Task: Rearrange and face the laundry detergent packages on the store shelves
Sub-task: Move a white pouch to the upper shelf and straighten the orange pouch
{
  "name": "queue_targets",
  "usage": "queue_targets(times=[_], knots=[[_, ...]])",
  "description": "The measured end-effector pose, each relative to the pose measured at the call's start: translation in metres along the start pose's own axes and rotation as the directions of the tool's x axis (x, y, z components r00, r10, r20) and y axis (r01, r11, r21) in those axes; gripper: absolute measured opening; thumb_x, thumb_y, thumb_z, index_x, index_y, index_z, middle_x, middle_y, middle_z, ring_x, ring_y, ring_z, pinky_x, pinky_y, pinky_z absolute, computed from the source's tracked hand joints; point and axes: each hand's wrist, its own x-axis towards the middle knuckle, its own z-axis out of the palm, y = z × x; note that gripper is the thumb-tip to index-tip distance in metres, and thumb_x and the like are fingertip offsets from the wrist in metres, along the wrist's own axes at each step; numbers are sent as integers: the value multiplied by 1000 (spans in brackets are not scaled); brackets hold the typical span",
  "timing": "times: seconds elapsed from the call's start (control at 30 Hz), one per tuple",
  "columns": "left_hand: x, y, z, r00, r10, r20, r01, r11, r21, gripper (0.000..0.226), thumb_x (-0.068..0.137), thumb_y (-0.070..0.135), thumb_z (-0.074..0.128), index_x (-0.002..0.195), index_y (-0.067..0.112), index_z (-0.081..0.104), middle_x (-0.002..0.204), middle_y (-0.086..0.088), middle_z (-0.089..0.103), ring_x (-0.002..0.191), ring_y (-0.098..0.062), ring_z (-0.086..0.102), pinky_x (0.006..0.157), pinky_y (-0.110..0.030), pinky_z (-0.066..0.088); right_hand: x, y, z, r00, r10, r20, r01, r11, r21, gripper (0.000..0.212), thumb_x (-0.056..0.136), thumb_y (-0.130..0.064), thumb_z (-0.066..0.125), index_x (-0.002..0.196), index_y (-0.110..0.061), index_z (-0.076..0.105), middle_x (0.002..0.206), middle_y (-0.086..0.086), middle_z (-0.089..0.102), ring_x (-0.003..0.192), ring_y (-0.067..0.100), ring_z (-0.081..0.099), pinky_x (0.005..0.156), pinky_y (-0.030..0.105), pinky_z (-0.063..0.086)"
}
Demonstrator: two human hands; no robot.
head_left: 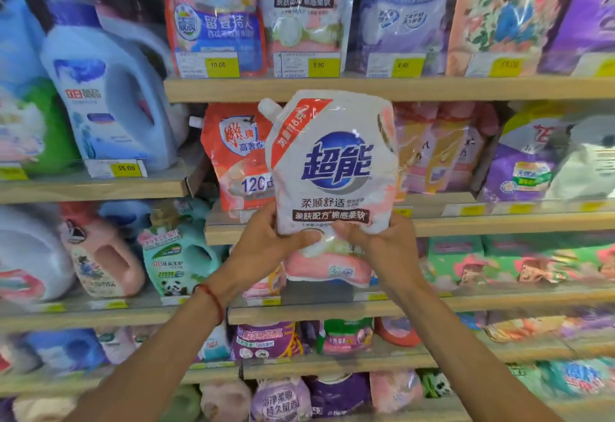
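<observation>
I hold a white detergent pouch (332, 168) with a blue round logo, a red corner band and a spout at its top left, upright in front of the shelves, label facing me. My left hand (266, 242) grips its lower left edge, thumb on the front. My right hand (379, 238) grips its lower right edge the same way. Behind it on the second shelf (466, 222) stands a red-orange pouch (236, 155) to the left and pink-and-gold pouches (442, 152) to the right. A matching white pouch (306, 12) stands on the top shelf (399, 88).
Blue and pink detergent jugs (109, 98) fill the left shelving bay. Purple pouches (522, 168) sit at the right of the second shelf. Green and pink packs (499, 261) line the third shelf, with more pouches below. Yellow price tags (221, 65) hang along the shelf edges.
</observation>
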Motion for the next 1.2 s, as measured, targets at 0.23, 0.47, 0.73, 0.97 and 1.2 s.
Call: queue_targets(times=[0.23, 0.47, 0.73, 0.97, 1.2], knots=[[-9, 43, 41, 949, 115, -293, -134, 990, -44, 33, 86, -2, 75, 117, 7, 70, 99, -4, 80, 85, -16, 76, 79, -32, 61, 20, -57, -39, 927, -52, 372, 95, 991, -97, 39, 89, -6, 75, 127, -10, 64, 113, -7, 78, 105, 12, 74, 86, 27, 59], [22, 89, 44, 888, 245, -388, -252, 967, 34, 29, 86, 3, 78, 111, 11, 67, 93, -4, 76, 75, -15, 72, 69, -39, 58, 56, -99, -56, 918, -106, 382, 171, 975, -139, 42, 91, -5, 74, 129, -11, 60, 119, -3, 75, 106, 4, 72, 88, 21, 58], [90, 140, 17, 812, 421, -405, -365, 907, 211, 34, 82, 15, 82, 110, 7, 64, 96, -5, 75, 80, -16, 72, 72, -35, 59, 118, -135, -25, 920, -366, 142, 371, 928, -13, 56, 78, 6, 81, 128, 0, 56, 118, 10, 74, 107, 18, 73, 90, 30, 60], [154, 170, -18, 714, 541, -444, -480, 840, 251, 33, 84, 8, 81, 110, 2, 62, 96, -3, 73, 81, -8, 71, 76, -24, 57, 187, -166, 9, 857, -514, 45, 515, 857, -27, 52, 75, -5, 87, 118, 0, 58, 113, 11, 74, 104, 22, 74, 89, 39, 60], [200, 182, -45, 686, 555, -471, -513, 827, 228, 25, 83, 10, 83, 102, 11, 67, 90, 7, 76, 82, -3, 74, 71, -20, 58, 234, -180, 35, 819, -573, 28, 574, 817, -57, 51, 77, 3, 83, 120, 2, 56, 111, 11, 74, 99, 17, 75, 82, 32, 62]])
